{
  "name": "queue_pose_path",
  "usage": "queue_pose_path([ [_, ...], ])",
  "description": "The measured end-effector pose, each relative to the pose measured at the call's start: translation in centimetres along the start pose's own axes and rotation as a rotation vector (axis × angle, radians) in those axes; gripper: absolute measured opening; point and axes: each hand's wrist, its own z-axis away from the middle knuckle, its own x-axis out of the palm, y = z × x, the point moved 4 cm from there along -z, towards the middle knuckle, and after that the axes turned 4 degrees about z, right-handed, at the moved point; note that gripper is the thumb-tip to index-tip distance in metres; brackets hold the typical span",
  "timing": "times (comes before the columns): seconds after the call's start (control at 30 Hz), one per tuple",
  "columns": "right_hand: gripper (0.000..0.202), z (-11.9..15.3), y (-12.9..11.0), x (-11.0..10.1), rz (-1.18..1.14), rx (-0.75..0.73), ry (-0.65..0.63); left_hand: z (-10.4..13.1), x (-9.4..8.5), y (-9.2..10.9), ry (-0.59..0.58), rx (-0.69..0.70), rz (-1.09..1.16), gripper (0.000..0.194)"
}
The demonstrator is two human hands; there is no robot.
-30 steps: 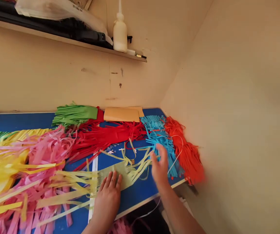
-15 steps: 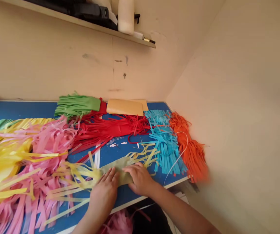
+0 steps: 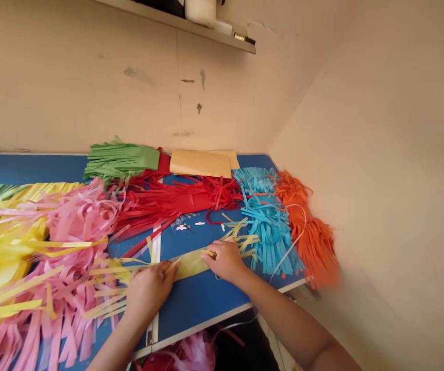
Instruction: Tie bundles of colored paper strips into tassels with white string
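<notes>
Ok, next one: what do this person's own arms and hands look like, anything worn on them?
Both the left hand and the right hand are ungloved. The forearms are bare as far as they show, with no sleeve in view. I see no watch, bracelet or cable on either wrist, and no ring on the visible parts of the fingers.

Blue table against a beige wall
Green fringe and folded tan paper lie mid-frame, behind red fringe; pink fringe and yellow fringe fill the left. Blue fringe adjoins orange fringe right of centre. A top-centre shelf bears a white container, perhaps a bottle.
</notes>
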Motion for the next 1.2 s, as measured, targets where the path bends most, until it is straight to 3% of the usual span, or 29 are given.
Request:
queue_pose_path([
  [0.33, 0.015, -0.6, 0.0, 0.8, -0.012, 0.027, -0.041, -0.7, 0.0, 0.3, -0.05, -0.011, -0.109, 0.04],
  [0.53, 0.017, -0.9, 0.2, 0.7, 0.0, 0.04, -0.063, -1.0, 0.1, 0.1, -0.05, 0.009, -0.125, 0.039],
  [0.6, 0.016, -0.8, 0.3, 0.0, 0.03, 0.069, -0.016, -1.0, 0.2, 0.0, -0.027, 0.026, -0.122, 0.037],
  [0.67, 0.013, -0.1, 0.3, -1.1, 0.107, 0.096, 0.134, -1.0, 0.2, 0.1, 0.037, 0.119, -0.115, 0.031],
  [0.73, 0.016, 0.9, -0.6, -1.7, 0.174, -0.029, 0.244, -0.9, 0.2, 0.8, 0.104, 0.371, -0.13, 0.027],
  [0.77, 0.019, 1.5, -1.2, -1.5, 0.182, -0.16, 0.231, -0.6, 0.2, 1.2, 0.122, 0.518, -0.143, 0.026],
  [0.83, 0.023, 2.6, -2.2, -0.6, 0.15, -0.42, 0.097, 0.1, 0.3, 1.9, 0.124, 0.737, -0.172, 0.023],
  [0.87, 0.025, 3.0, -2.4, -0.3, 0.128, -0.501, 0.029, 0.4, 0.2, 2.0, 0.119, 0.773, -0.182, 0.021],
  [0.97, 0.033, 3.0, -1.6, -0.1, 0.071, -0.537, -0.04, 1.3, -0.2, 2.1, 0.139, 0.743, -0.2, 0.01],
  [1.2, 0.034, 2.0, 0.0, -0.6, -0.01, -0.547, 0.023, 1.0, 0.2, 0.2, 0.276, 0.674, -0.152, 0.02],
])
